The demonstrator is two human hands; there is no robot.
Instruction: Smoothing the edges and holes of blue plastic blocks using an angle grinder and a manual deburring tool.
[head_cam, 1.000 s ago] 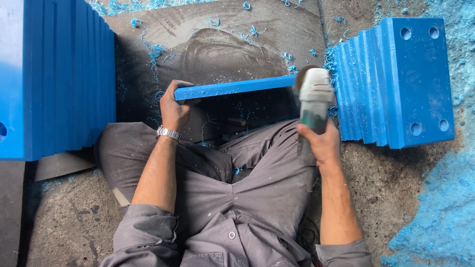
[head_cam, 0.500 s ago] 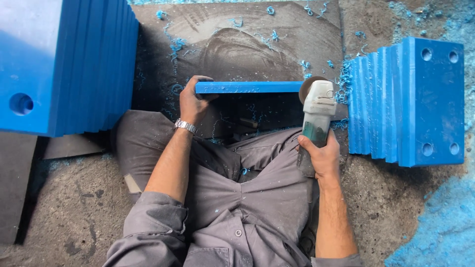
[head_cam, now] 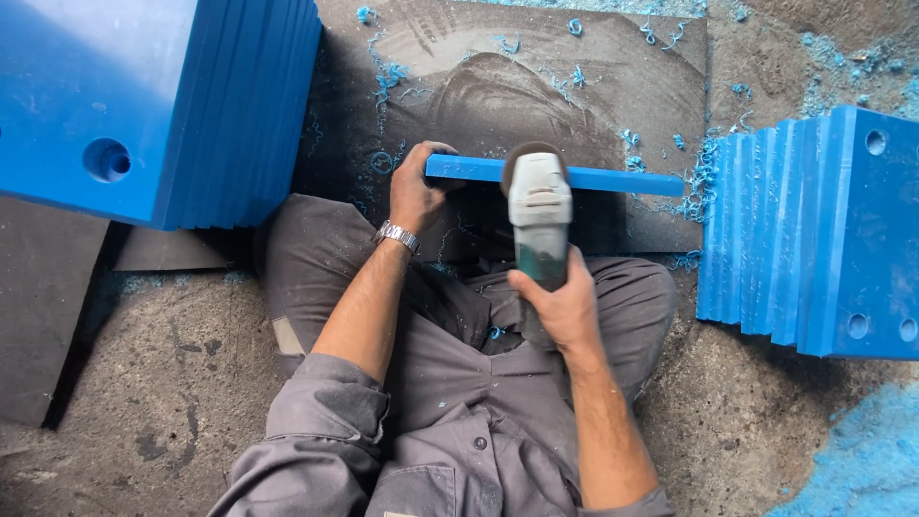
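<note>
A blue plastic plate (head_cam: 613,179) stands on edge across my lap, seen from above as a narrow strip. My left hand (head_cam: 414,189) grips its left end; a metal watch sits on that wrist. My right hand (head_cam: 560,302) holds the body of a grey and green angle grinder (head_cam: 539,206), whose disc end rests against the plate's top edge near the middle. I sit cross-legged in grey work clothes.
A stack of blue plates with holes (head_cam: 158,105) stands at the left, another stack (head_cam: 814,230) at the right. A dark board (head_cam: 536,67) lies ahead, strewn with blue shavings. Blue dust (head_cam: 862,460) covers the concrete floor at bottom right.
The grinder has travelled left along the plate's top edge, from its right end to near the middle. My left hand keeps its grip on the left end.
</note>
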